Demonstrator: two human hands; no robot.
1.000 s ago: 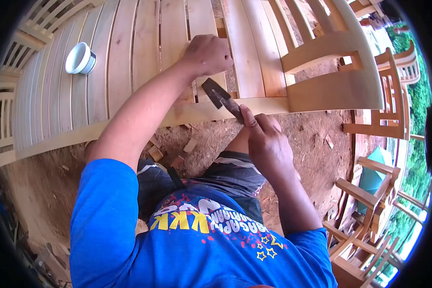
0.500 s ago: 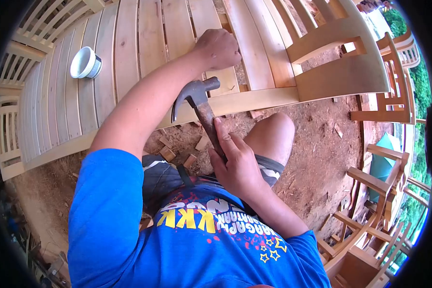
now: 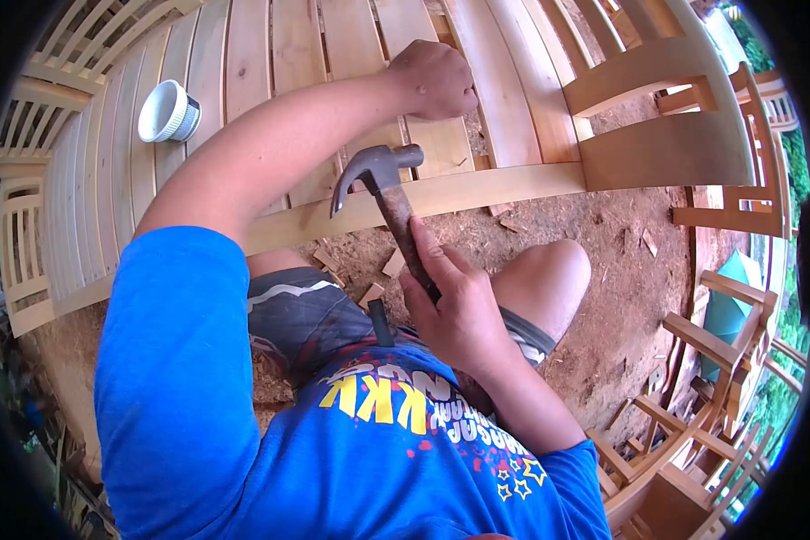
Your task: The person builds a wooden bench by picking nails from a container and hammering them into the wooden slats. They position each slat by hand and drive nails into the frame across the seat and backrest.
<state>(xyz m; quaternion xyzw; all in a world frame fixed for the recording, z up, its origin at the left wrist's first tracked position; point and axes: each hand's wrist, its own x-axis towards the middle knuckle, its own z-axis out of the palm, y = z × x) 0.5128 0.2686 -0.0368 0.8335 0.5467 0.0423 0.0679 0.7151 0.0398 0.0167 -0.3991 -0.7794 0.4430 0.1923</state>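
Observation:
My right hand grips the handle of a claw hammer, whose dark head is raised just over the front rail of a slatted wooden bench. My left hand reaches forward with closed fingers and rests on one of the pale slats, pinching something too small to make out. I crouch before the bench in a blue shirt, my right knee bare above the dirt.
A white bowl sits on the slats at the left. Small wood offcuts lie on the reddish dirt under the rail. Unfinished wooden chairs stand at the right, with greenery behind them.
The hammer has swung back from the rail and now stands raised with its claw to the left. My left hand stays on the slat. My view has shifted slightly.

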